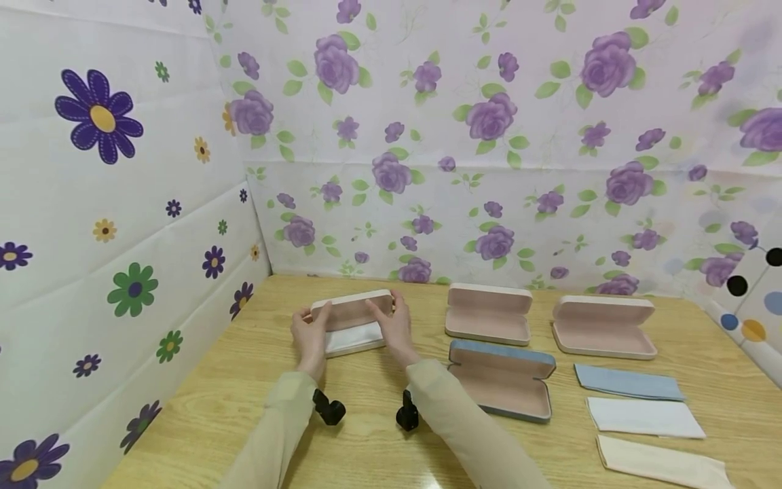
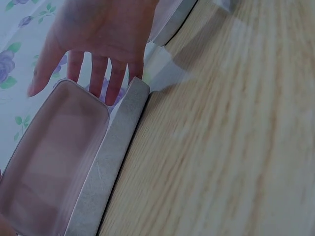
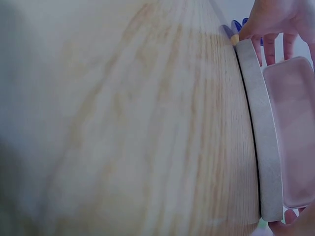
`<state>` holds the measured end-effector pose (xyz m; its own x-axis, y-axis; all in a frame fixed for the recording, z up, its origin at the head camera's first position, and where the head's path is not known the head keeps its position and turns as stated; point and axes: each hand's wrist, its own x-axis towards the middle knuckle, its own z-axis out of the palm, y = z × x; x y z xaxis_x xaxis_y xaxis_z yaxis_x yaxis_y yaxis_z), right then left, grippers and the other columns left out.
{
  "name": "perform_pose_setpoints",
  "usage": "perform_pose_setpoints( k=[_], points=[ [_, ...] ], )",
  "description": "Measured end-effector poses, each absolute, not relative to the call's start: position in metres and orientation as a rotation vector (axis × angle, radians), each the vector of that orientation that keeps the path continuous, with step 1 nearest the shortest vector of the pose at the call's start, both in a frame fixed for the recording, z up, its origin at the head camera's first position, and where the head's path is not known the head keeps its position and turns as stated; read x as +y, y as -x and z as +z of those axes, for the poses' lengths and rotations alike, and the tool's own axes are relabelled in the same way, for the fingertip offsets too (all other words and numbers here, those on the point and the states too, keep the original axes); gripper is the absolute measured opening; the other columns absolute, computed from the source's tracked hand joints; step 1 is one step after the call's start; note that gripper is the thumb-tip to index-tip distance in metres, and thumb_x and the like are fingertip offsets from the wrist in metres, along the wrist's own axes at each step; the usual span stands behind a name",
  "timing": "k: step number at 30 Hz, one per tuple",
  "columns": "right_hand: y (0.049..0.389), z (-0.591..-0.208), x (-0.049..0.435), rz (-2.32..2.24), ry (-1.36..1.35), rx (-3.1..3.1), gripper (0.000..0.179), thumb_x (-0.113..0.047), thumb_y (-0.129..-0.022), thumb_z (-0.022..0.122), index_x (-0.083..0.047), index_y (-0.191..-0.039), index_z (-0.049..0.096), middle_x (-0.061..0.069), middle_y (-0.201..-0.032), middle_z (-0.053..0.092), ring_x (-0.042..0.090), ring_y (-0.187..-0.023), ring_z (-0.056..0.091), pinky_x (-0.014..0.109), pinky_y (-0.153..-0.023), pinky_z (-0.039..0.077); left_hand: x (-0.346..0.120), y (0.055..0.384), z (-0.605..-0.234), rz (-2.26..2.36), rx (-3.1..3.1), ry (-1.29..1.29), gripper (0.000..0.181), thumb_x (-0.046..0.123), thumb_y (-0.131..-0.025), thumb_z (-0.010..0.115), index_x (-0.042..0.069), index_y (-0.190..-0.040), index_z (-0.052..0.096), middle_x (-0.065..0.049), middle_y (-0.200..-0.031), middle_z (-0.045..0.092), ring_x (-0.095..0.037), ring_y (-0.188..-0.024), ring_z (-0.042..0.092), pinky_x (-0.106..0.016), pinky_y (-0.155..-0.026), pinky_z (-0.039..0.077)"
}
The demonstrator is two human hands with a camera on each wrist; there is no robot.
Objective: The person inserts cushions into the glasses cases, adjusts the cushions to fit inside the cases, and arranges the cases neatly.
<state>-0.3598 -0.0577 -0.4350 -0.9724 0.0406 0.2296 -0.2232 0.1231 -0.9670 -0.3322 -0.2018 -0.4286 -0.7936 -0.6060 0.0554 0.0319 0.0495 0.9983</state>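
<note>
A white glasses case (image 1: 351,309) with a pink lining stands with its lid raised on the left part of the table. A folded white cloth (image 1: 354,337) lies in its base. My left hand (image 1: 309,339) grips the case's left end, its thumb in front of the lid and fingers behind. At the other end, my right hand (image 1: 397,329) holds the lid the same way. In the left wrist view, the right hand's fingers reach behind the far end of the lid (image 2: 59,152). The right wrist view shows the base's pale outer side (image 3: 263,137) resting on the wood.
Two white glasses cases (image 1: 489,326) (image 1: 603,339) stand lid-up at the back right. Before them is a blue glasses case (image 1: 501,394), also lid-up. Folded blue (image 1: 629,382), white (image 1: 644,417) and cream cloths (image 1: 662,462) lie at the right. Patterned sheets (image 1: 391,224) bound the table.
</note>
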Motion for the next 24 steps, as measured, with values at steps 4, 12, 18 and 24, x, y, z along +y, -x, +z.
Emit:
perform_pose_setpoints(
  k=[4, 12, 18, 24],
  points=[
    [0.3583, -0.4340, -0.0601, 1.946, -0.133, -2.169, 0.065, -0.038, -0.084, 0.063, -0.003, -0.132, 0.037, 0.019, -0.127, 0.039, 0.031, -0.115, 0.037, 0.043, -0.091, 0.035, -0.2004, 0.3325, -0.4268, -1.783, -1.877, -0.589, 0.057, 0.037, -0.083, 0.065, 0.000, -0.118, 0.040, -0.017, -0.113, 0.038, -0.029, -0.098, 0.039, -0.038, -0.081, 0.033],
    [0.3573, -0.4335, -0.0634, 1.821, 0.001, -2.160, 0.051, -0.039, -0.083, 0.064, -0.007, -0.117, 0.045, 0.016, -0.112, 0.047, 0.029, -0.103, 0.046, 0.043, -0.082, 0.039, -0.1993, 0.3316, -0.4254, -1.825, -1.848, -0.562, 0.054, 0.033, -0.082, 0.066, 0.000, -0.116, 0.040, -0.016, -0.110, 0.040, -0.027, -0.094, 0.040, -0.037, -0.078, 0.034],
    [0.3585, -0.4315, -0.0653, 1.746, 0.097, -2.183, 0.047, -0.041, -0.081, 0.066, -0.009, -0.110, 0.049, 0.012, -0.106, 0.050, 0.028, -0.097, 0.049, 0.043, -0.078, 0.040, -0.1989, 0.3306, -0.4268, -1.845, -1.821, -0.550, 0.055, 0.034, -0.081, 0.067, 0.001, -0.116, 0.040, -0.016, -0.112, 0.041, -0.028, -0.097, 0.040, -0.038, -0.080, 0.034],
    [0.3618, -0.4286, -0.0649, 1.791, 0.103, -2.172, 0.040, -0.033, -0.081, 0.068, -0.007, -0.104, 0.049, 0.011, -0.100, 0.049, 0.026, -0.089, 0.049, 0.038, -0.073, 0.041, -0.2012, 0.3317, -0.4303, -1.825, -1.802, -0.536, 0.052, 0.031, -0.080, 0.069, 0.001, -0.113, 0.043, -0.016, -0.107, 0.043, -0.027, -0.093, 0.041, -0.037, -0.077, 0.034]
  ],
)
